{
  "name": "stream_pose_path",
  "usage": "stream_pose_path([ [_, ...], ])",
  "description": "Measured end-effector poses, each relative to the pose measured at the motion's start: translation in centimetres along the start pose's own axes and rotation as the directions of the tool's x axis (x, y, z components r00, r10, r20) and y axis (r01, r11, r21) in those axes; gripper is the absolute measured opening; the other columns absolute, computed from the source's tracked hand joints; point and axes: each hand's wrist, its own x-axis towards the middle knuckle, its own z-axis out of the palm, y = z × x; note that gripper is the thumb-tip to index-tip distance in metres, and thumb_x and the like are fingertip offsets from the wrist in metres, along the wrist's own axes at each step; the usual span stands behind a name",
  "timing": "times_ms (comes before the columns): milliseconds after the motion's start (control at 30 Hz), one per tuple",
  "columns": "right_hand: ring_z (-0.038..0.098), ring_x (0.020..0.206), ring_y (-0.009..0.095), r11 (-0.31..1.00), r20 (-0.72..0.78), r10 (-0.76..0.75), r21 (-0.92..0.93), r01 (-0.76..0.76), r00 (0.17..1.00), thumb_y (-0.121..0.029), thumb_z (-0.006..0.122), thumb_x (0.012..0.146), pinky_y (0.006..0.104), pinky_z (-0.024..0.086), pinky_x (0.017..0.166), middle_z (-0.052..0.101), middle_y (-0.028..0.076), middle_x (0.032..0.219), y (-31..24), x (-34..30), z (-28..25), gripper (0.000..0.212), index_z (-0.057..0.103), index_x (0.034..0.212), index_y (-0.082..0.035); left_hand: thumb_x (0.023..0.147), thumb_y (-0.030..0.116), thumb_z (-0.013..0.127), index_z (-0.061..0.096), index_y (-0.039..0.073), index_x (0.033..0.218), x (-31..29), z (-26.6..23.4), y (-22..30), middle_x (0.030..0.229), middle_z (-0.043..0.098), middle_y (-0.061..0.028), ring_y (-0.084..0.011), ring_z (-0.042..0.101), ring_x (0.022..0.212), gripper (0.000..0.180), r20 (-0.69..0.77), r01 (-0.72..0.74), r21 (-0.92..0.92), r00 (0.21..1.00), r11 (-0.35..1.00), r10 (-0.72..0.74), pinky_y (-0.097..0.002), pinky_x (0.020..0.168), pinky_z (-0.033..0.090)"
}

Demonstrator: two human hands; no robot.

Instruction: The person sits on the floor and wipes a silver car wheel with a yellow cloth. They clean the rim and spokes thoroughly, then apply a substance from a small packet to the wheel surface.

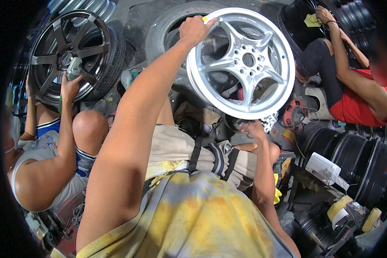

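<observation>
A silver alloy wheel rim (249,59) with star-like spokes stands tilted in front of me, with no tyre on it. My left hand (194,30) reaches far out to its upper left edge. The fingers there are closed around a small yellow sheet (205,19), mostly hidden, pressed at the rim's lip. Below the lower edge, my right hand (254,130) has its fingers curled against the rim's underside, where shadow partly hides them. Behind the rim lies a grey tyre (160,41).
On the left, a co-worker (51,161) holds a grey-green power tool (74,68) against a dark spoked wheel (64,56). Another co-worker (357,94) at right holds a yellow sheet (312,20) by a black rim. Black rims (348,161), a white device (323,167) and a red round object (295,112) crowd the right side.
</observation>
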Motion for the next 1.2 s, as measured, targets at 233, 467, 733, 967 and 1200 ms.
stream_pose_path([
  [233,0.061,0.062,0.013,0.989,-0.151,-0.141,0.032,0.147,0.978,-0.003,0.08,0.079,0.0259,0.047,0.05,0.059,0.004,0.086,3.4,1.7,0.8,0.034,0.059,0.106,0.0,0.088,0.067,0.058,0.074,0.003,0.103,-0.2,0.1,0.2,0.1,0.072,-0.0236,-0.0405,0.069,0.098,0.069,-0.015,-0.018,-0.007,1.0,1.0,0.018,-0.0501,0.087,0.053],
  [467,0.059,0.061,0.013,0.868,-0.265,-0.393,-0.423,0.26,0.88,-0.027,0.072,0.09,0.0323,0.049,0.063,0.066,0.006,0.066,7.9,4.7,3.8,0.031,0.069,0.077,0.002,0.099,0.054,0.045,0.052,-0.002,0.123,-1.6,-0.3,-2.3,0.112,0.064,-0.0346,-0.0516,0.059,0.109,0.061,-0.013,0.087,-0.338,0.995,0.937,-0.097,-0.0535,0.094,0.047],
  [733,0.069,0.081,0.036,0.916,-0.296,-0.366,-0.278,0.287,0.882,-0.018,0.071,0.084,0.0418,0.054,0.076,0.072,0.02,0.089,6.1,3.5,3.2,0.026,0.069,0.1,0.002,0.106,0.043,0.039,0.048,-0.008,0.122,-22.0,7.6,-4.4,0.103,0.065,-0.0257,-0.0376,0.063,0.099,0.054,0.09,0.103,-0.626,0.994,0.773,-0.06,-0.0448,0.089,0.048],
  [967,0.072,0.082,0.023,0.684,-0.191,-0.437,0.564,0.462,0.879,-0.019,0.066,0.088,0.0359,0.056,0.073,0.075,0.013,0.095,11.5,7.8,4.2,0.027,0.071,0.108,-0.001,0.106,0.044,0.044,0.059,-0.003,0.118,-31.2,10.3,8.8,0.097,0.071,-0.0092,-0.0157,0.067,0.078,0.05,0.846,0.836,-0.504,0.528,0.216,-0.069,-0.0324,0.07,0.055],
  [1200,0.071,0.072,0.021,0.923,-0.259,-0.376,-0.025,0.383,0.89,-0.022,0.066,0.087,0.0358,0.053,0.064,0.074,0.015,0.082,4.7,1.0,4.5,0.024,0.074,0.096,0.0,0.096,0.03,0.067,0.057,0.0,0.111,-24.7,1.0,8.3,0.092,0.066,-0.0083,-0.0177,0.063,0.081,0.035,0.224,-0.226,-0.659,0.851,0.717,0.474,-0.0355,0.071,0.052],
])
